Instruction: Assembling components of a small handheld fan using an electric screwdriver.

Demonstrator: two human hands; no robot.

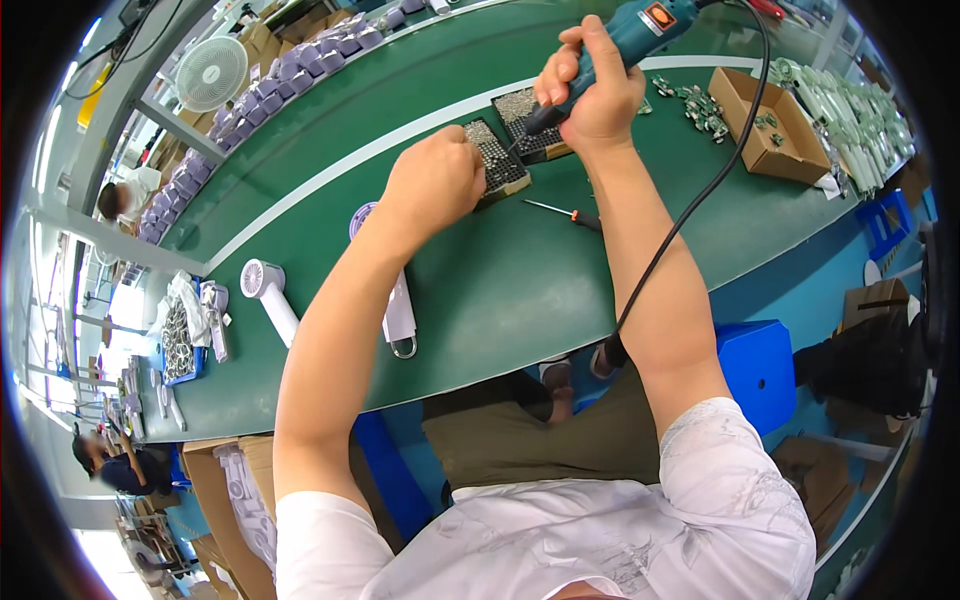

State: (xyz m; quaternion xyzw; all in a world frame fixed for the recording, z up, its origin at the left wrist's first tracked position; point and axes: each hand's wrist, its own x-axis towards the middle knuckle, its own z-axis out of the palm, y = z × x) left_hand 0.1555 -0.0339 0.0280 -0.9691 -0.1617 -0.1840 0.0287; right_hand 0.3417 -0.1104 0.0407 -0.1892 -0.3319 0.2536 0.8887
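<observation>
My right hand (pixel 605 105) is wrapped round a teal electric screwdriver (pixel 640 32), whose black nose slants down to the left. Its thin bit reaches the gap between two dark trays of small metal pieces that look like screws, the near tray (pixel 510 183) and the far tray (pixel 545 143). Beside the near tray, my left hand (pixel 437 180) is closed, and whatever its fingers hold is hidden. A hand screwdriver (pixel 562 212) lies close to my right forearm. Partly covered by my left forearm is a pale purple handheld fan (pixel 398 315); a similar white-lilac fan (pixel 268 290) lies farther left.
A cardboard box (pixel 775 135) and small circuit boards (pixel 695 108) lie at the right, by stacked pale-green packets (pixel 835 110). Purple parts (pixel 290 75) line the far side. A black cord (pixel 715 180) hangs across my right forearm. A blue stool (pixel 757 375) stands below the bench.
</observation>
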